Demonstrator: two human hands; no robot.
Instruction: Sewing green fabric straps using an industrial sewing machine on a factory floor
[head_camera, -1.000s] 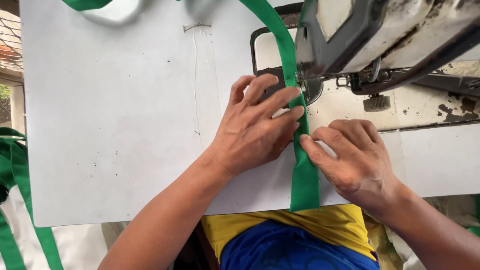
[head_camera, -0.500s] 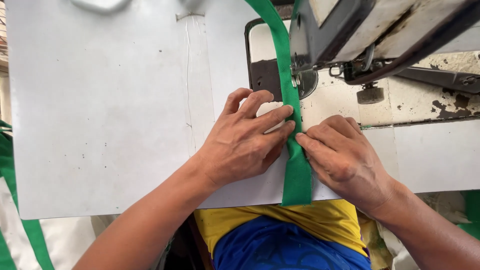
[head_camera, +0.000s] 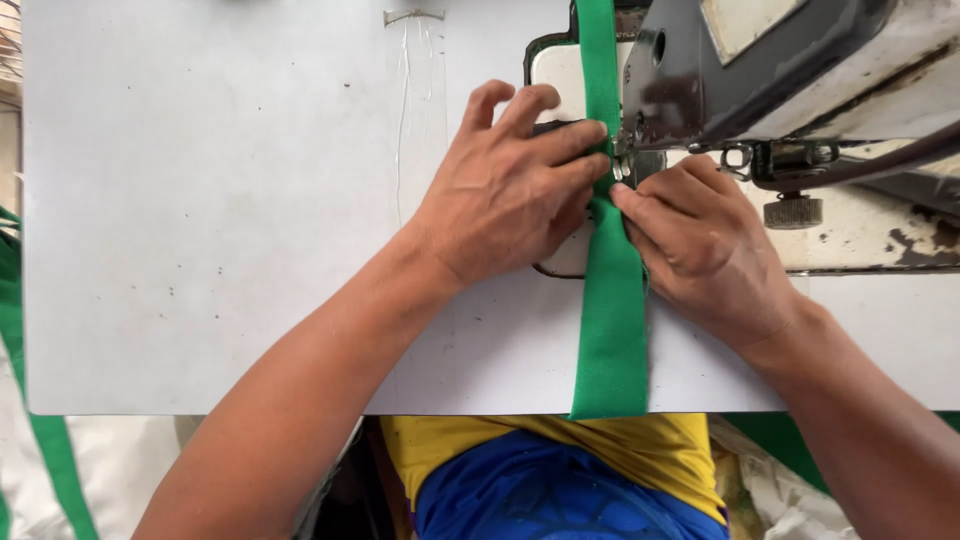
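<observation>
White and a little stained, the counter (head_camera: 230, 250) fills most of the view, and a grey sewing machine (head_camera: 790, 70) stands over its upper right part. One green webbing strap (head_camera: 610, 320) lies flat on the counter; it runs from the near edge straight up, passes under the machine head and continues to the top of the view.

The left hand (head_camera: 510, 195) lies palm down on the left side of the strap. Its fingers are stretched and only slightly bent, and the fingertips press on the strap just beside the presser foot (head_camera: 622, 165). It grasps nothing.

The right hand (head_camera: 700, 245) lies on the right side of the strap, fingers curved and close together. The fingertips touch the right edge of the strap near the foot. Whether they pinch the edge or only press it, I cannot tell.

Both hands almost meet across the strap.
</observation>
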